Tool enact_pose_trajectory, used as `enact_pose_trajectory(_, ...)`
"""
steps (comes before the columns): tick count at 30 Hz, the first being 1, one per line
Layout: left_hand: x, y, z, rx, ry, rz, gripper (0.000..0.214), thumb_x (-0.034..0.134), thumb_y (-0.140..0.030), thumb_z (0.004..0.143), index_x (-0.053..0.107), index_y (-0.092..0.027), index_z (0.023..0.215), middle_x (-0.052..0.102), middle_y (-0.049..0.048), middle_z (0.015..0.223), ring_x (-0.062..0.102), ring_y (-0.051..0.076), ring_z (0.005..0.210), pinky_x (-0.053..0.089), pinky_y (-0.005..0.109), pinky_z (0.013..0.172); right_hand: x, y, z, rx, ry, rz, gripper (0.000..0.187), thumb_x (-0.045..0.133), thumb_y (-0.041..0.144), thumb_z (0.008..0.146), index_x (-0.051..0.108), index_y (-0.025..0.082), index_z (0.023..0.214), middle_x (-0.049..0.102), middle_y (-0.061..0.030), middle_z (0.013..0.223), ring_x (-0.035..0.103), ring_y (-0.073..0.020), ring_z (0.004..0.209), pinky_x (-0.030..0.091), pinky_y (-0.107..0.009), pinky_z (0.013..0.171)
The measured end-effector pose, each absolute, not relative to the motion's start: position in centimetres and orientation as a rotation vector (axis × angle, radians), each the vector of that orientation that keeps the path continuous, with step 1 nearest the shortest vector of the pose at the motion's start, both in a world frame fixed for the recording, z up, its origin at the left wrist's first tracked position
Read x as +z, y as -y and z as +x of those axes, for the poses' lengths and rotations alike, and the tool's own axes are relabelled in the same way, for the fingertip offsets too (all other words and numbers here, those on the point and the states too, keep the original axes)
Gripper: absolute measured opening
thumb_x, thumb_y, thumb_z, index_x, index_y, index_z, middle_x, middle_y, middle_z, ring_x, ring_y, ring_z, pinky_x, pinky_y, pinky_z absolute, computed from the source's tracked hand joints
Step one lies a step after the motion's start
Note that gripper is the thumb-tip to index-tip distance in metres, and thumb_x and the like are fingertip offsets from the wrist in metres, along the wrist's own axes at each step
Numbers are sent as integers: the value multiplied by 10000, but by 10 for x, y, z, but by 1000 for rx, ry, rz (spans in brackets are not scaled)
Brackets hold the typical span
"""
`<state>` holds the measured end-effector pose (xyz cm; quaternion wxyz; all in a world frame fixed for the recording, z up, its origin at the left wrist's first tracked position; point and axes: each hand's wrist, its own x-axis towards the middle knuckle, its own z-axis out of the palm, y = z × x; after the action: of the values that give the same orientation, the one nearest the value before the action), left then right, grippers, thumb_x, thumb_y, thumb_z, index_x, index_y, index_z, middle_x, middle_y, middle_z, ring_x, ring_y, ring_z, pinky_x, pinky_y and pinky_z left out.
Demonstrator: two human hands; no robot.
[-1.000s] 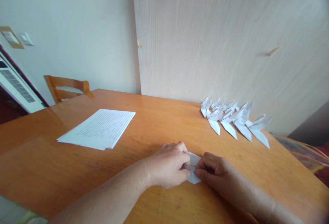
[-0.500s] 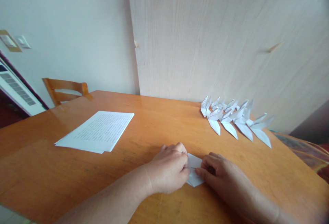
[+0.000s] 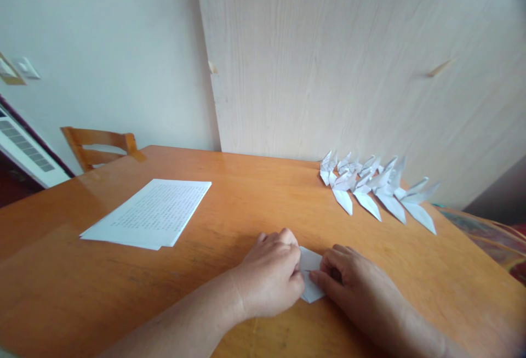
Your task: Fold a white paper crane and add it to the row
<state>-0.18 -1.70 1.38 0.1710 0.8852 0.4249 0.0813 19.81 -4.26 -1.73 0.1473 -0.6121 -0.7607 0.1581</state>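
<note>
A small folded piece of white paper (image 3: 311,287) lies on the wooden table between my hands, with a crease or slit across its middle. My left hand (image 3: 274,274) is closed at its left edge, the fingers curled and pressed against the paper. From the right, my right hand (image 3: 349,278) pinches the paper, its thumb lying on top near the crease. Both hands partly hide the paper's side edges.
Several folded white paper birds (image 3: 382,185) stand in rows at the table's back right. A stack of printed sheets (image 3: 154,210) lies at the left on the table (image 3: 246,193). Beyond are a wooden chair (image 3: 102,138) and a pale wood panel (image 3: 329,62).
The right thumb has shifted slightly left over the folded paper. My left hand keeps its grip almost unchanged. The camera view has turned a little.
</note>
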Motion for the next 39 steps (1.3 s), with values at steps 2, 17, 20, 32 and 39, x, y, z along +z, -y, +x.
enact_pose_trajectory(2,14,17,-2,221,-1201,2505,50,506,-193,796,552,-193,777,543,45,970,539,199,887,412,348,788,-17,43,197,452,2184,-1769,250,587,379,872,568,220,680,623,-34,765,559,-190,712,348,-305,611)
enact_pose_trajectory(17,16,10,-4,193,-1110,2354,214,531,-176,815,659,-295,939,563,4,1056,553,197,991,381,363,873,-16,40,201,500,2200,-1704,265,591,420,873,591,214,707,616,-28,753,545,-168,690,342,-286,593)
enact_pose_trajectory(20,15,9,-4,187,-1106,2350,223,538,-181,817,677,-299,946,561,6,1069,555,198,984,382,370,895,-11,41,204,547,2210,-1668,201,583,346,870,599,210,722,627,-27,773,546,-166,703,353,-282,603)
enact_pose_trajectory(32,12,6,-4,229,-1106,2354,235,551,-230,789,706,-321,941,579,4,1052,577,190,922,403,374,891,3,33,208,968,2100,-1675,153,557,319,850,604,194,777,575,10,678,469,-127,610,332,-246,520)
enact_pose_trajectory(39,9,5,-4,241,-1083,2382,204,564,-263,806,715,-313,933,579,12,1033,582,210,973,393,384,919,2,31,197,798,2118,-1814,237,650,396,783,544,198,707,603,-2,665,479,-124,587,292,-243,494)
